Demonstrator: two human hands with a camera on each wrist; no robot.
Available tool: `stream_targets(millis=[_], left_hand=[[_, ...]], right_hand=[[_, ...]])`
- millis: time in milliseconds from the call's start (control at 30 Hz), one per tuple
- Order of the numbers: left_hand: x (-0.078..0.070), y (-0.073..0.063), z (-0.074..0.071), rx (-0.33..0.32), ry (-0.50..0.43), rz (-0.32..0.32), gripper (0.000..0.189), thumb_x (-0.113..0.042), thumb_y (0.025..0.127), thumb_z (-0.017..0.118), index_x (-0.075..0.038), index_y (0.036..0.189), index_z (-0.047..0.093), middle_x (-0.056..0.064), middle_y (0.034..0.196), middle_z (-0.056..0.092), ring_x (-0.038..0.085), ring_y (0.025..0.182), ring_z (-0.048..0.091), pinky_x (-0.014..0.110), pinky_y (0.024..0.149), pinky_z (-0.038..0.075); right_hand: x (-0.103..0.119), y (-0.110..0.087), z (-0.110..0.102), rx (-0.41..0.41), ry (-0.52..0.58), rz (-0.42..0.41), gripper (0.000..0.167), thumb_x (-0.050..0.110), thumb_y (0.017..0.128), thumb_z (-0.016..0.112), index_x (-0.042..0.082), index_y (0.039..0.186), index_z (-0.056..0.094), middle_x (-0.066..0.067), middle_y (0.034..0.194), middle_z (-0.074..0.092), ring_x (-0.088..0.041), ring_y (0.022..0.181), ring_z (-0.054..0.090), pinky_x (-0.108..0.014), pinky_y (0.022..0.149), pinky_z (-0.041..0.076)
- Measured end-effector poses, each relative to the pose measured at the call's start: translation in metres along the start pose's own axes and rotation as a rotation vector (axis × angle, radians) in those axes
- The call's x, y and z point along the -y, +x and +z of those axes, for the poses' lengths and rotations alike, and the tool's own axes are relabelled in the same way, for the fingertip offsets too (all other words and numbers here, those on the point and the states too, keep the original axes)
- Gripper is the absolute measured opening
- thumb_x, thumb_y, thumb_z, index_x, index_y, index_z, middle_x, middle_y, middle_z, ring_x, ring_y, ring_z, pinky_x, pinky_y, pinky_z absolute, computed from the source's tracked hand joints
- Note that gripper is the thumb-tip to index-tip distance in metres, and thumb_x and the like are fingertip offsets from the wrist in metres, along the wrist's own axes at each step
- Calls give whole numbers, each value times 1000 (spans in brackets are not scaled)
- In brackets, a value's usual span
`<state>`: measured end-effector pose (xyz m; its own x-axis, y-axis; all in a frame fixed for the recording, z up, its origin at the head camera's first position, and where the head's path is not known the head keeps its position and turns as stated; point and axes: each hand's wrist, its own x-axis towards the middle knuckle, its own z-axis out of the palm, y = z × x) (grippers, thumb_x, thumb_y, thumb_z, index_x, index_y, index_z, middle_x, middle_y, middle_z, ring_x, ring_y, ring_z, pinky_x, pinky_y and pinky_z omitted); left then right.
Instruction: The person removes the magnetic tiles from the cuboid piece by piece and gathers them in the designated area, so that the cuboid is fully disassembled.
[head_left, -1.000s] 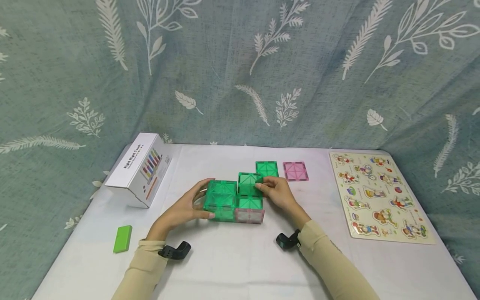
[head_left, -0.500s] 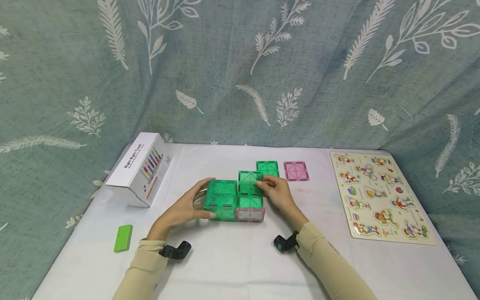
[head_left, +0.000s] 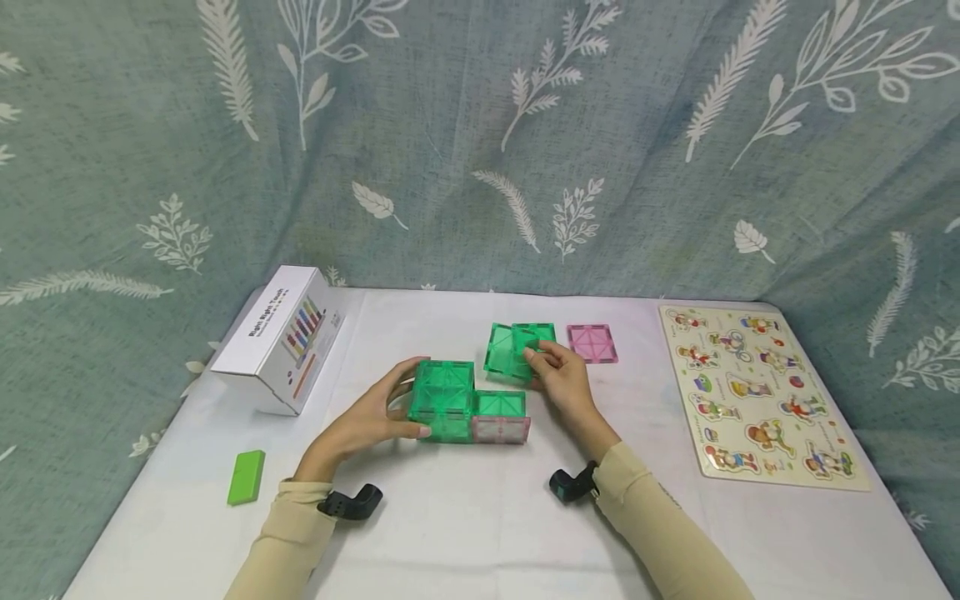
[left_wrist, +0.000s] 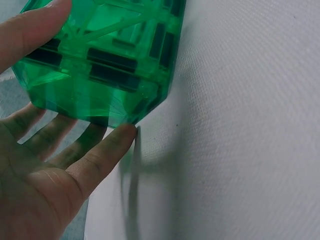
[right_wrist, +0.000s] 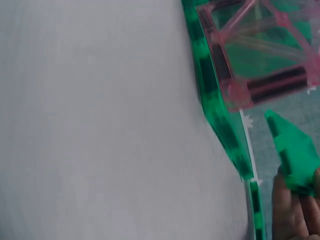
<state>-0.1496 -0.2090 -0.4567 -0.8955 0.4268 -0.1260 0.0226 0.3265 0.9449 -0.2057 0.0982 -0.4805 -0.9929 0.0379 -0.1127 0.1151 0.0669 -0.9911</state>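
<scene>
Head view, now vs. 0.5 s earlier. The held green tile [head_left: 504, 348], formerly upright at the back edge of the low pink-fronted section [head_left: 500, 430], is now clear of it: shifted back and slightly to the R., turned a little, and overlapping in view the loose green tile [head_left: 542, 328] on the bench [head_left: 450, 533]; contact btwn the two can't be told. The green block [head_left: 442, 387], joined to the section's L. side, keeps its pos.; likewise the loose pink tile [head_left: 592, 344], just R. of the loose green one.

R. hand [head_left: 566, 387]: grasping the held tile btwn thumb and fingers, thumb on the near face at its R. edge; wrist angled inward, forearm running in from lower R. Cf. R. wrist view, tile tilted w/ fingertips at its lower end.

L. hand [head_left: 371, 421]: pos. unchanged; grasping the green block, thumb at the near face, fingers spread along the L. and far side; forearm from lower L. Cf. L. wrist view, thumb over one face, fingertips against another.

Both cuffs [head_left: 303, 500] beige, w/ a black device [head_left: 350, 502] at each wrist.
</scene>
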Motion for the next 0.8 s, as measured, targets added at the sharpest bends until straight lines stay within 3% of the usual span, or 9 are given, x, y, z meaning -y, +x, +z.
stream_targets(millis=[133,233,333,467,600,800], left_hand=[[1,0,0,3,-11,4,105,-15,77,87,-28,159,22,12,167,20,47,154,15,62,118,34],[2,0,1,4,-23,3,104,-14,77,87,-32,158,24,11,167,20,46,155,15,61,118,34],[2,0,1,2,-33,3,103,-13,77,86,-33,157,24,11,167,20,46,155,15,60,119,34],[3,0,1,1,-36,4,104,-12,77,86,-32,158,24,11,167,21,46,155,15,60,119,34],[3,0,1,2,-35,5,104,-13,77,86,-32,158,24,11,167,20,46,155,14,60,118,35],[1,-1,1,0,-16,-2,104,-14,78,86,-32,158,23,11,167,19,47,155,15,61,118,35]], right_hand=[[2,1,-7,8,72,22,42,20,98,66,-1,133,60,-26,123,69,-5,67,67,-29,66,64],[3,3,-14,-7,114,34,41,18,99,65,-3,133,59,-24,119,70,-5,61,65,-30,66,64],[4,5,-23,-31,160,50,42,13,98,65,-6,134,55,-11,103,74,-2,67,66,-27,67,64],[7,7,-41,-44,220,67,49,1,94,67,-7,139,49,8,86,66,-1,76,69,-27,72,64],[9,7,-65,-55,223,75,57,-4,90,70,-7,141,46,11,81,61,-2,74,70,-28,78,64],[9,9,-101,-122,209,108,54,4,92,71,-5,140,48,13,82,71,-2,77,71,-19,77,61]])
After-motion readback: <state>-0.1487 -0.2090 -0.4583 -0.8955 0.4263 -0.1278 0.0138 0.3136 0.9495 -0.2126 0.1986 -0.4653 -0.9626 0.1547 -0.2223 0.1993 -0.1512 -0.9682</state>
